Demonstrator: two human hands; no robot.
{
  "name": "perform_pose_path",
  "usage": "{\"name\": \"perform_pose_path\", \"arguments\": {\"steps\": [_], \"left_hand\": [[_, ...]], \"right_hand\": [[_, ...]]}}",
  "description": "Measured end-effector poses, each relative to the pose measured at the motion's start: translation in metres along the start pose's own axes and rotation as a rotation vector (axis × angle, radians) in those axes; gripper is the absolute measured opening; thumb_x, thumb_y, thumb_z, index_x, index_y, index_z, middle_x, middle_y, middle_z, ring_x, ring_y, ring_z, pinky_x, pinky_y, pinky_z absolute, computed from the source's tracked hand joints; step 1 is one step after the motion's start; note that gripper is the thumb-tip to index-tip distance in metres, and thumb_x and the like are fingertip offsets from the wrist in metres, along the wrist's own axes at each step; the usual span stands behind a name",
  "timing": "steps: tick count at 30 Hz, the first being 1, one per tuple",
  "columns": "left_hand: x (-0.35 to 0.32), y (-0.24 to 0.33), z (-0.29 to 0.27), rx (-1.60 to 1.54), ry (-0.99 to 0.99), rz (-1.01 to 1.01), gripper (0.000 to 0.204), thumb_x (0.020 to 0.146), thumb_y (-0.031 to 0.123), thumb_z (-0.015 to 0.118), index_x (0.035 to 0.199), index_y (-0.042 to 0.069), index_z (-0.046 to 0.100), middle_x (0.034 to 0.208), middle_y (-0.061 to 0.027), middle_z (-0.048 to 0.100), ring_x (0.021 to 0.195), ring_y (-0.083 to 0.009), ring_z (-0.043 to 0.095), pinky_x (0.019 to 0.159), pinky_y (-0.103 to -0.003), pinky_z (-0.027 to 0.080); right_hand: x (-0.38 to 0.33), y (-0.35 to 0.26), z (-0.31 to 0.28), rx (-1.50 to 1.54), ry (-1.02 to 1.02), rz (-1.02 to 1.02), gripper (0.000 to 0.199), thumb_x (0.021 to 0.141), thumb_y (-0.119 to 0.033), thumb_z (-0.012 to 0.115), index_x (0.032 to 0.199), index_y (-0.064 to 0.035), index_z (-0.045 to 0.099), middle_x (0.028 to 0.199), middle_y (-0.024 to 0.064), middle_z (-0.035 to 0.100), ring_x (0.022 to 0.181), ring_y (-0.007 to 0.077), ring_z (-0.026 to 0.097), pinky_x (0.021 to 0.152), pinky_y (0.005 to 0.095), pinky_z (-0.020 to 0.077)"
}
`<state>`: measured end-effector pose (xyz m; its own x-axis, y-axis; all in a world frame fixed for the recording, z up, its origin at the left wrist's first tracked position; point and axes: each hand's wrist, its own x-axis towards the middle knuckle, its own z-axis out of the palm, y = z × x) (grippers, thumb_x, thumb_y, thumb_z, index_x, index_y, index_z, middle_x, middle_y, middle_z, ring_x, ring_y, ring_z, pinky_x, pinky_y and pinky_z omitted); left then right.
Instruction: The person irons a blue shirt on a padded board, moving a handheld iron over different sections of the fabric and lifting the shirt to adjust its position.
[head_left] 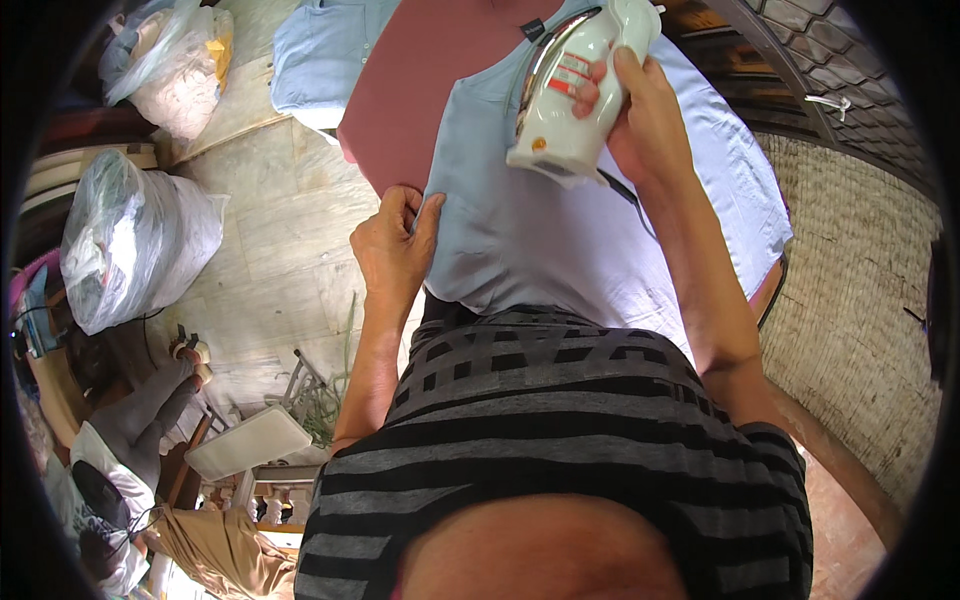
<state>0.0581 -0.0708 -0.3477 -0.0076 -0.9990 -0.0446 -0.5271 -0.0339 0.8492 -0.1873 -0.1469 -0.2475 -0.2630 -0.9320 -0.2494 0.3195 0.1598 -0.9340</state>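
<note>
A light-blue shirt [490, 225] lies spread over an ironing board with a dull red cover [410, 95]. My left hand [392, 245] pinches the shirt's edge between thumb and fingers, at the board's left side. In my right hand [645, 125] is a white clothes iron [565, 125], its handle wrapped by my fingers. The iron is tipped on its side over the far part of the shirt, with its metal sole edge facing left. Whether it touches the cloth I cannot tell. A dark cord hangs from its near end.
A folded blue shirt [315, 65] lies past the board's far left. Stuffed plastic bags [150, 235] stand along the left, above a tiled floor [270, 210]. At lower left a person [120, 480] sits by a white board-like panel [245, 443]. A metal lattice gate [850, 80] borders the far right.
</note>
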Motion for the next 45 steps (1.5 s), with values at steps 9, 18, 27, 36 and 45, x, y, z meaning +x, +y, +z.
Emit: {"name": "perform_pose_path", "arguments": {"steps": [9,18,27,36,45], "left_hand": [[0.001,0.000,0.000,-0.032,0.000,-0.006,0.023,0.086,0.021,0.076,0.080,0.004,0.062,0.051,-0.0011,0.047,0.048,-0.0079,0.036,0.046,-0.025,0.031],[-0.003,0.004,0.000,0.012,0.027,-0.030,0.025,0.085,0.023,0.076,0.077,0.005,0.061,0.051,-0.0034,0.049,0.045,-0.0124,0.041,0.046,-0.028,0.034],[-0.008,0.002,0.004,-0.004,0.079,0.058,0.026,0.087,0.021,0.075,0.077,0.003,0.060,0.054,0.0018,0.048,0.053,-0.0046,0.039,0.048,-0.024,0.033],[-0.014,-0.042,0.014,-0.133,0.130,0.239,0.025,0.091,0.024,0.071,0.086,0.002,0.060,0.075,0.0006,0.055,0.068,-0.0078,0.046,0.060,-0.023,0.039],[-0.133,-0.019,0.089,-0.470,0.352,-0.076,0.089,0.084,0.044,0.076,0.142,-0.002,0.027,0.139,-0.0235,0.038,0.120,-0.0319,0.046,0.104,-0.046,0.036]], "right_hand": [[0.005,-0.006,0.001,-0.128,0.062,0.007,0.032,0.099,-0.022,0.051,0.115,0.0043,0.043,0.095,0.0120,0.054,0.067,0.0173,0.058,0.061,0.0346,0.0542],[-0.019,0.002,0.004,-0.083,0.040,-0.004,0.031,0.096,-0.018,0.052,0.116,0.0024,0.039,0.089,0.0090,0.052,0.061,0.0142,0.056,0.055,0.0304,0.0505],[-0.109,0.000,-0.051,-0.029,-0.075,0.158,0.026,0.099,-0.019,0.052,0.117,-0.0011,0.046,0.083,0.0040,0.053,0.055,0.0102,0.050,0.049,0.0263,0.0437],[-0.294,-0.063,-0.213,0.183,0.262,0.183,0.033,0.099,-0.025,0.057,0.120,-0.0031,0.046,0.081,0.0031,0.054,0.052,0.0086,0.046,0.045,0.0235,0.0384],[-0.382,-0.092,-0.415,-0.026,0.712,-0.003,0.025,0.096,-0.024,0.062,0.108,-0.0083,0.047,0.079,0.0001,0.049,0.050,0.0063,0.042,0.042,0.0210,0.0356]]}}
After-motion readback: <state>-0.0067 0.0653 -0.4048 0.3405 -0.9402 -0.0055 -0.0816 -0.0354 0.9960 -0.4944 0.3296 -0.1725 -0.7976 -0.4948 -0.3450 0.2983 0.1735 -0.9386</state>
